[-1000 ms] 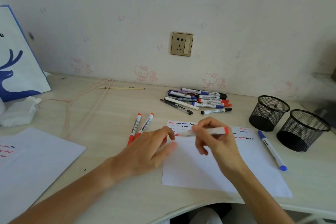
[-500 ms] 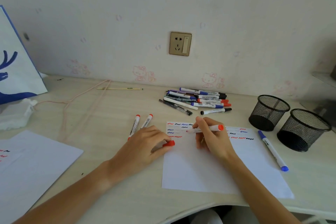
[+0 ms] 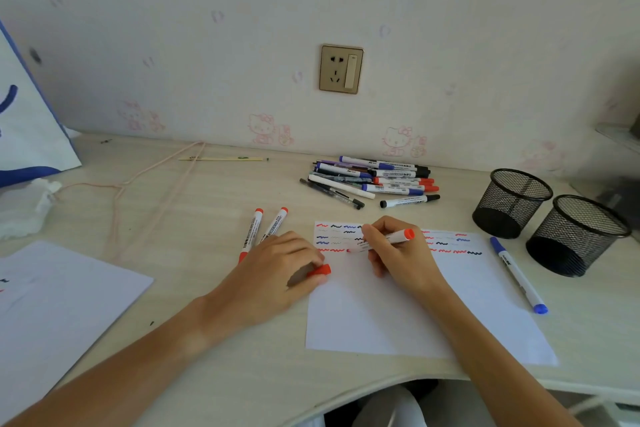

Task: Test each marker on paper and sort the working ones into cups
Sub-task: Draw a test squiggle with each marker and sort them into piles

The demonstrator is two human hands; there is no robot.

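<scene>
Head view, looking down: right hand (image 3: 398, 253) pinching a red marker (image 3: 388, 240) between thumb and curled fingers, tip down on the test paper (image 3: 415, 315), at the left end of the third row of squiggles (tip partly blurred, contact looks made). Red end of the barrel sticking up and to the right past the knuckles. Left hand (image 3: 277, 274) resting on the desk (image 3: 194, 204) at the paper's left edge, fingers curled round a red cap (image 3: 320, 270), cap poking out toward the sheet. Rows of red, blue and black squiggles across the top of the paper. Just beyond the left hand, two red markers (image 3: 263, 229) lying side by side on the desk, capped ends pointing away. Farther back, near the wall, a loose pile of markers and pens (image 3: 374, 180), blue, red and black caps mixed. Right of the paper, a blue marker (image 3: 517, 274) lying on the desk, close to its edge. Beyond that, two black mesh cups (image 3: 550, 218) standing upright, just beside each other. Far left, a second sheet (image 3: 52, 308) with a few marks, and a white and blue bag (image 3: 27, 121) against the wall. Wall socket (image 3: 341, 69) above the pile.
</scene>
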